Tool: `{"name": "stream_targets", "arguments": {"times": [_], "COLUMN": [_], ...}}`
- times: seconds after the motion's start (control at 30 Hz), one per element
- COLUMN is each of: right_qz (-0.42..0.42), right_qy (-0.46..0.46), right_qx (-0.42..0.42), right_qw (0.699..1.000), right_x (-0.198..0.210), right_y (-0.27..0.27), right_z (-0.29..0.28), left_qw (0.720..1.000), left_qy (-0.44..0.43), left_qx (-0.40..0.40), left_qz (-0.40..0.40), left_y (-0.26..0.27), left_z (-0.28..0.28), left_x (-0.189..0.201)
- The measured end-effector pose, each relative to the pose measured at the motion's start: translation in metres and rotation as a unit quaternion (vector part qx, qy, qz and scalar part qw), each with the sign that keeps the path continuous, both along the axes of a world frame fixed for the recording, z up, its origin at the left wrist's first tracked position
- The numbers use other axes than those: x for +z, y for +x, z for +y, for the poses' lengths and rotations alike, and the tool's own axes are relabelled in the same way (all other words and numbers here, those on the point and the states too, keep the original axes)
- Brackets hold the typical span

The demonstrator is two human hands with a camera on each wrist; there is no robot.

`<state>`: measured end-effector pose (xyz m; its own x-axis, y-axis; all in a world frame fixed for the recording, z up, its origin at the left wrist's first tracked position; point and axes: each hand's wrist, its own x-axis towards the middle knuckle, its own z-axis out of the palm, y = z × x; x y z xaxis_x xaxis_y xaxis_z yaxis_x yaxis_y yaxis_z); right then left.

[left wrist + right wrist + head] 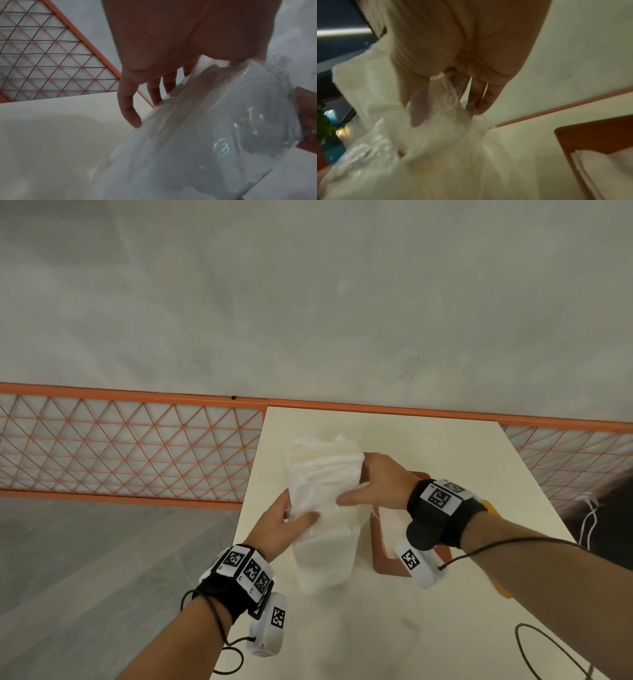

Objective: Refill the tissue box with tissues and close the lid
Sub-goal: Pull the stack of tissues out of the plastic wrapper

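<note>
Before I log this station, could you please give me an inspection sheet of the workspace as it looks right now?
Surface: cream table, bare where visible.
Job's things: pack of tissues in a clear plastic wrapper, held above the table; orange tissue box behind the right wrist, white inside, lid state hidden.
Clutter: yellow object at the table's right edge, mostly hidden by the forearm.
Grippers: left hand grips the pack's near end; right hand pinches the wrapper at the far end.
Cables: black cords from both wrist cameras; white cord off the right side.
Surroundings: orange mesh fence, grey floor.
</note>
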<state>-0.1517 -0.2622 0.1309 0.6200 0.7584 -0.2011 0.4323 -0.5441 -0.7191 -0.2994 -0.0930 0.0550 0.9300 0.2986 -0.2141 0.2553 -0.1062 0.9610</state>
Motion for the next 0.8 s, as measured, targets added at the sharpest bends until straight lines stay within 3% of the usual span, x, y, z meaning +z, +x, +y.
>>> {"name": "stream_targets", "arguments": {"times": [0.13, 0.27, 0.5, 0.73, 0.8], "right_qz": [0.005, 0.087, 0.065, 0.019, 0.044], "right_qy": [0.056, 0.165, 0.034, 0.047, 0.089], "right_qx": [-0.018, -0.047, 0.057, 0.003, -0.021], "right_qw": [0.998, 0.981, 0.996, 0.999, 0.995], "right_x": [0.012, 0.015, 0.004, 0.005, 0.008], "right_y": [0.001, 0.005, -0.001, 0.006, 0.008], "right_z": [0.005, 0.006, -0.001, 0.004, 0.005], "left_qw": [1.000, 1.000, 1.000, 1.000, 1.000], "left_qy": [-0.003, 0.008, 0.002, -0.002, 0.007], "left_qx": [-0.010, -0.008, -0.004, -0.007, -0.010], "left_qz": [0.003, 0.005, 0.009, 0.012, 0.014], "left_y": [0.000, 0.000, 0.003, 0.004, 0.004], "left_z": [0.001, 0.004, 0.003, 0.002, 0.003], "left_x": [-0.002, -0.005, -0.004, -0.006, -0.008]}}
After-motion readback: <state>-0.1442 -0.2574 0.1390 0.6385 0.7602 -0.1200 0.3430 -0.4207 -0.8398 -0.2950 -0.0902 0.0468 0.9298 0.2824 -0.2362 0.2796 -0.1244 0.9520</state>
